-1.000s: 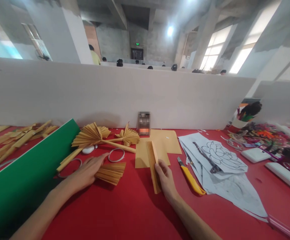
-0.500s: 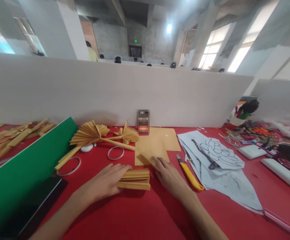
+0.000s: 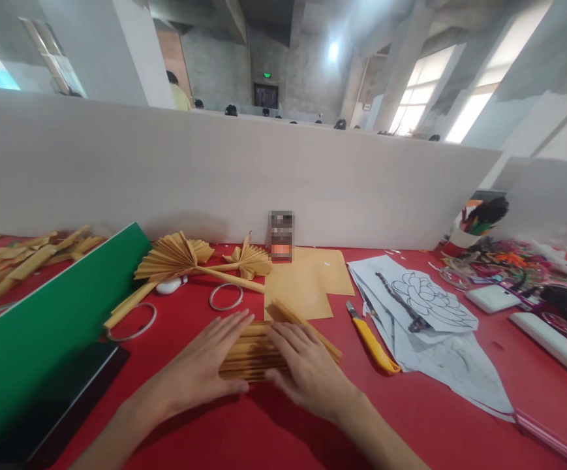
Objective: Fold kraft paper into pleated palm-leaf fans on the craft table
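Note:
A pleated sheet of yellow-brown paper (image 3: 250,350) lies on the red table between my hands. My left hand (image 3: 199,365) spans its left end, thumb along the near edge and fingers along the far edge. My right hand (image 3: 310,362) grips the right part the same way, fingers curved over the folds. Another folded paper strip (image 3: 329,346) slants out from beneath and behind my right hand; its middle is hidden. Flat yellow-brown sheets (image 3: 295,287) lie just beyond the hands.
A yellow utility knife (image 3: 372,343) with its blade showing lies right of my hands, beside white drawing sheets (image 3: 425,300). Paper fans (image 3: 168,261), a wire ring (image 3: 226,297), a green board (image 3: 68,287) and a black flat device (image 3: 68,405) are on the left.
My right hand has moved left from the folded strip onto the pleated paper. My left thumb now shows along its near edge, and the pleats sit slightly farther left.

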Demonstrator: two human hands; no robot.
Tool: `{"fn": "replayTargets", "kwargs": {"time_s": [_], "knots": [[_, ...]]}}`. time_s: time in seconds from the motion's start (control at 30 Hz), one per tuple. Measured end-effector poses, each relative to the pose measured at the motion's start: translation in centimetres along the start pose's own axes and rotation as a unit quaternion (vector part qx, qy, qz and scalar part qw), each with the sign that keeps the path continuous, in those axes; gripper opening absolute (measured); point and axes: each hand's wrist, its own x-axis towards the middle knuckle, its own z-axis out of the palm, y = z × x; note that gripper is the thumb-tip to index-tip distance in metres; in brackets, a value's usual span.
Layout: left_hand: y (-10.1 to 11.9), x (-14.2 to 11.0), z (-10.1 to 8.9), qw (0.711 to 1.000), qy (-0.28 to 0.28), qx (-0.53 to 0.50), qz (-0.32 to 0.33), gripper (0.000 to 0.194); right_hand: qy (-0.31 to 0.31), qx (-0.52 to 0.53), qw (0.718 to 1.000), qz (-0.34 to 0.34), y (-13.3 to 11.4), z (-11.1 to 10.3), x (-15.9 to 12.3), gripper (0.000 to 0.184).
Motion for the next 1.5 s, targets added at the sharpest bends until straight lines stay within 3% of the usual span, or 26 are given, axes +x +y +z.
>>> {"fn": "replayTargets", "kwargs": {"time_s": [0.1, 0.2, 0.27, 0.37, 0.43, 0.5, 0.67, 0.77, 0.93, 1.2, 1.5], "knots": [[-0.4, 0.2, 0.6, 1.0, 0.001, 0.011, -0.003, 0.098, -0.035, -0.025, 0.999, 0.008, -0.2, 1.3, 0.8, 0.103], [-0.2, 0.6, 0.2, 0.999, 0.004, 0.021, -0.033, 0.082, -0.059, -0.041, 0.997, 0.034, 0.4, 1.6, 1.7, 0.109], [0.4, 1.0, -0.5, 0.999, 0.001, 0.016, -0.041, 0.061, -0.072, -0.041, 0.996, 0.042, 0.8, 1.4, 2.4, 0.091], [1.3, 1.5, -1.4, 0.999, -0.015, 0.004, -0.031, 0.027, -0.071, -0.041, 0.995, 0.057, 0.9, 1.3, 2.8, 0.045], [1.6, 1.7, -1.5, 1.0, -0.017, 0.007, -0.023, 0.021, -0.063, -0.038, 0.994, 0.075, 0.8, 1.5, 2.7, 0.021], [1.5, 1.7, -1.0, 1.0, -0.005, 0.018, -0.013, 0.024, -0.053, -0.032, 0.994, 0.088, 0.6, 1.8, 2.2, 0.015], [0.7, 1.0, 0.8, 0.997, 0.032, 0.052, 0.041, 0.057, -0.022, -0.049, 0.997, 0.061, 0.4, 2.1, 0.7, 0.054], [0.5, 0.7, 1.6, 0.994, 0.026, 0.084, 0.063, 0.076, -0.031, -0.055, 0.997, 0.044, 0.4, 2.1, 0.4, 0.063], [-0.1, 0.5, 2.3, 0.991, 0.03, 0.12, 0.057, 0.081, -0.042, -0.041, 0.997, 0.048, 0.8, 2.1, 0.3, 0.073], [-0.7, 0.5, 3.0, 0.987, 0.055, 0.135, 0.066, 0.076, -0.055, -0.042, 0.996, 0.05, 1.3, 2.1, 0.1, 0.068], [-1.0, 0.7, 3.6, 0.974, 0.103, 0.181, 0.085, 0.067, -0.007, -0.067, 0.997, 0.026, 2.0, 3.2, 1.0, 0.038]]}}
